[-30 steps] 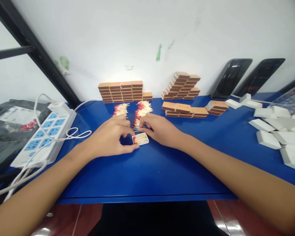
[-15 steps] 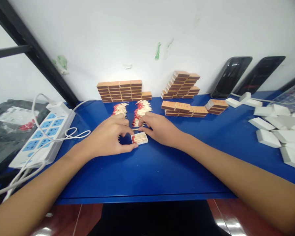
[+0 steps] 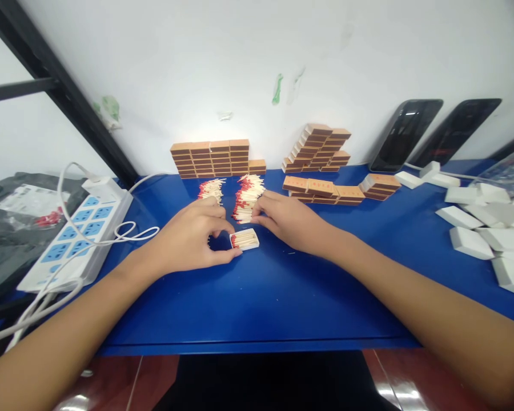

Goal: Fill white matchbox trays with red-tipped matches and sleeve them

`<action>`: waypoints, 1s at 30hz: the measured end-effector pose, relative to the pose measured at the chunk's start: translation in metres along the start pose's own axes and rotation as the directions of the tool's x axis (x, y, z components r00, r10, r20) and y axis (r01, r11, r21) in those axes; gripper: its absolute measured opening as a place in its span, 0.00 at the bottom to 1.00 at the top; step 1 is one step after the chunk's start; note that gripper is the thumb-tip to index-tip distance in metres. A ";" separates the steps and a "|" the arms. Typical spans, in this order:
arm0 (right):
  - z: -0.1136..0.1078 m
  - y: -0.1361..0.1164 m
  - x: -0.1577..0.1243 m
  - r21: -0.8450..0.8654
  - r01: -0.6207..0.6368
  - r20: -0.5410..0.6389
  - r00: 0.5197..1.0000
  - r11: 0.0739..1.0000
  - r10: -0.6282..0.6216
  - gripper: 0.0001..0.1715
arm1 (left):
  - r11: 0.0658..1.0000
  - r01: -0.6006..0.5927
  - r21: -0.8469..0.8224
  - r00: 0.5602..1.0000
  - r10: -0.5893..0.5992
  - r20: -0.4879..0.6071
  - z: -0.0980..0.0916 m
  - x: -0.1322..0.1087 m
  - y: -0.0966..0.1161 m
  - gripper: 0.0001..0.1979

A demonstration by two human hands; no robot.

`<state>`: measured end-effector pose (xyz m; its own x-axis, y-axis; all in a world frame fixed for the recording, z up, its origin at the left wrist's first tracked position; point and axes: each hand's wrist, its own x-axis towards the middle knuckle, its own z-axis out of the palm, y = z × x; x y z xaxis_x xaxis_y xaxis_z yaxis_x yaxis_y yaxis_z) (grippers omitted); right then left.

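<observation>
My left hand (image 3: 192, 234) grips a small white matchbox tray (image 3: 252, 245) at its left end, between thumb and fingers. Red-headed matches (image 3: 242, 237) lie side by side in the tray, heads to the left. My right hand (image 3: 286, 220) is at the near right side of a heap of loose matches (image 3: 247, 198), thumb and fingertips closed on the plain end of a match there. Behind my left fingers lies a second heap of matches (image 3: 211, 189), partly hidden by the hand.
Stacked brown matchboxes (image 3: 209, 158) line the wall, with a stepped stack (image 3: 317, 149) and lower rows (image 3: 321, 189) further right. White trays (image 3: 471, 242) pile up at the right. Two dark phones (image 3: 405, 134) lean on the wall. A power strip (image 3: 79, 240) with cables is at the left.
My right hand has moved from above the tray back to the right side of the match heap. The single match between hand and tray no longer shows there. My left hand stays on the tray.
</observation>
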<state>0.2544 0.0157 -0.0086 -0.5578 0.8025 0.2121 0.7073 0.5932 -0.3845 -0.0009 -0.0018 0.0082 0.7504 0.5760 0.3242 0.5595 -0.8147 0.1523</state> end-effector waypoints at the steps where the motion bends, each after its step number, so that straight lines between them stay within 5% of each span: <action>1: -0.003 0.000 -0.002 0.007 0.012 -0.017 1.000 1.000 -0.012 0.04 | 1.000 -0.003 0.001 1.000 0.003 -0.008 0.001 0.000 0.000 0.14; 10: -0.003 -0.019 -0.013 0.078 0.049 0.102 0.993 0.996 -0.056 0.05 | 1.000 0.010 0.003 1.000 -0.010 -0.008 0.002 0.001 -0.001 0.13; 20: 0.005 -0.003 -0.005 0.080 0.077 -0.084 0.994 0.994 -0.070 0.04 | 1.000 0.002 -0.019 1.000 -0.003 -0.002 0.000 0.001 0.003 0.11; 30: 0.020 0.003 0.004 0.021 0.045 -0.072 0.996 0.999 -0.043 0.06 | 1.000 -0.003 -0.020 1.000 0.003 0.000 -0.001 0.001 0.003 0.12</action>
<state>0.2458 0.0195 -0.0272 -0.5554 0.7784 0.2925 0.6720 0.6273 -0.3935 0.0010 -0.0040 0.0099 0.7522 0.5736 0.3244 0.5502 -0.8176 0.1699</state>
